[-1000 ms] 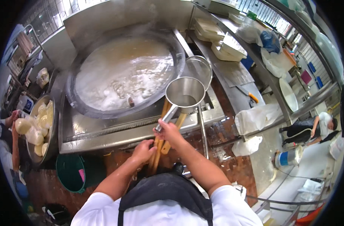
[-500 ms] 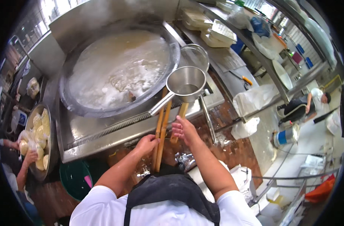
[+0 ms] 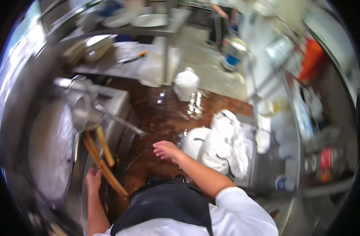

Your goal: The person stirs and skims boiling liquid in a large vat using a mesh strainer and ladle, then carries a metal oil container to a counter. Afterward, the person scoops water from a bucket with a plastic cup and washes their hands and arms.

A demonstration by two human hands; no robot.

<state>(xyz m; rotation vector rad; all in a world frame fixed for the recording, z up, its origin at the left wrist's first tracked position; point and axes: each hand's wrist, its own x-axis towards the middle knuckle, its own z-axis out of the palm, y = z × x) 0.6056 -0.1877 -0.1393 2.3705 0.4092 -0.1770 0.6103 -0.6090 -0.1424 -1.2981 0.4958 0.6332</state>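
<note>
My left hand [image 3: 93,180] is beside the wooden sticks [image 3: 102,167] at the edge of the cooker. Its fingers are smeared by motion, so whether it touches or grips a stick is unclear. My right hand [image 3: 167,150] hovers over the brown wet floor, fingers loosely stretched and apart, holding nothing. Beyond the sticks rests a steel saucepan [image 3: 80,114], with a round strainer [image 3: 84,83] behind it and a metal rod [image 3: 119,122] slanting out past the cooker's edge. At the left, the large vat [image 3: 50,149] of pale frothy liquid is blurred.
White sacks [image 3: 223,143] stand on my right, next to a metal shelf with tubs. A white bag [image 3: 186,83] lies on the floor ahead. A work table with an orange-handled knife [image 3: 136,57] is far left. Another person [image 3: 221,23] stands at the back near a bucket [image 3: 234,53].
The view has swung to the right, so the vat now sits at the left rim and the sacks show. My hands have moved farther apart, the right one away from the saucepan.
</note>
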